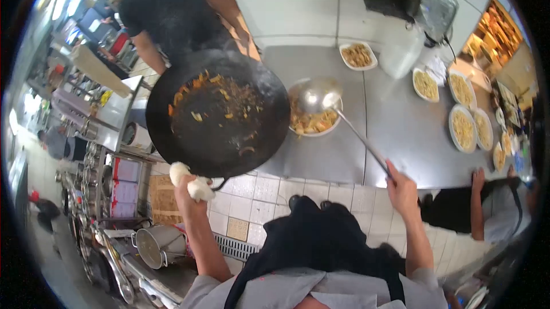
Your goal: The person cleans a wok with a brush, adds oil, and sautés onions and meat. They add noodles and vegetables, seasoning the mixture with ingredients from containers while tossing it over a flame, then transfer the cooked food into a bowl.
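My left hand point(188, 190) is closed around the side of a large black wok point(269, 137), with a folded white cloth point(199, 187) between the hand and the metal. Stir-fried food with orange and pale pieces point(229, 96) lies in the wok, and some steam rises from it. In my right hand point(403, 189) is the long handle of a metal ladle point(369, 147). The ladle's head sits over a white bowl point(340, 119) of similar food, hiding part of it; whether they touch I cannot tell.
The bowl stands on a steel counter point(395, 131), with a plate of food point(358, 56) behind and several noodle plates point(463, 128) to the right. Another person point(166, 11) stands behind the wok; a further person point(498, 206) is at right. A large pot point(157, 246) sits at lower left.
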A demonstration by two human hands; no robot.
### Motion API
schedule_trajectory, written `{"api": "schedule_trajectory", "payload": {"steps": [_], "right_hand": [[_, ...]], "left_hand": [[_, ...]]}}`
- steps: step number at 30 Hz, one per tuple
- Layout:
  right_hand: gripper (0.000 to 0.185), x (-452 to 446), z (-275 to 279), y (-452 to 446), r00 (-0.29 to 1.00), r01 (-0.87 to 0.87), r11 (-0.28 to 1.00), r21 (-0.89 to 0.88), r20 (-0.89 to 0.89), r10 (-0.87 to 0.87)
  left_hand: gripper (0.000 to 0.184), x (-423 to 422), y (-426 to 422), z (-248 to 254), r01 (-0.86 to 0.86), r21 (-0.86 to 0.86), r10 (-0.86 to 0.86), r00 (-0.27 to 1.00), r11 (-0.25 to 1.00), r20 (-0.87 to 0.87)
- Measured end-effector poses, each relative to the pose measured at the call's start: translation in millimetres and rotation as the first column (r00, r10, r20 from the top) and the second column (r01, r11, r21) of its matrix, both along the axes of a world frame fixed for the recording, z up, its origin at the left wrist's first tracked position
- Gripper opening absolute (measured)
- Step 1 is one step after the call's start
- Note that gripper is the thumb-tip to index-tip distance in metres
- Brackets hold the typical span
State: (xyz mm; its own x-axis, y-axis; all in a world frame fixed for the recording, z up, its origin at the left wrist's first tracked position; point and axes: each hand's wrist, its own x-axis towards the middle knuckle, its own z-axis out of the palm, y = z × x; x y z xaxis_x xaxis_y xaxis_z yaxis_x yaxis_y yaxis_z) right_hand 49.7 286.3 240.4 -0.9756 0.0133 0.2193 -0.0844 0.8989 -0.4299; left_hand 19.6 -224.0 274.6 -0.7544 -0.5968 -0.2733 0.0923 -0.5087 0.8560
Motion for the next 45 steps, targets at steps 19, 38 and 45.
{"api": "schedule_trajectory", "payload": {"steps": [19, 38, 45], "right_hand": [[0.044, -16.1, -46.6, -129.3, 0.229, -0.149, 0.557, -0.817, 0.519, 0.823], [0.041, 59.2, -105.9, -228.9, 0.161, 0.066, 0.716, -0.695, 0.716, 0.680], [0.040, 102.0, -93.9, -307.4, 0.088, 0.128, 0.757, -0.641, 0.768, 0.635]], "left_hand": [[0.005, 274.7, 98.9, -9.8, -0.566, 0.344, 0.573, 0.814, 0.749, 0.092], [0.013, 594.8, -10.3, -130.0, -0.946, 0.174, 0.909, 0.315, 0.275, 0.274], [0.017, 668.7, -56.4, -163.1, -0.975, 0.091, 0.917, 0.224, 0.205, 0.332]]}}
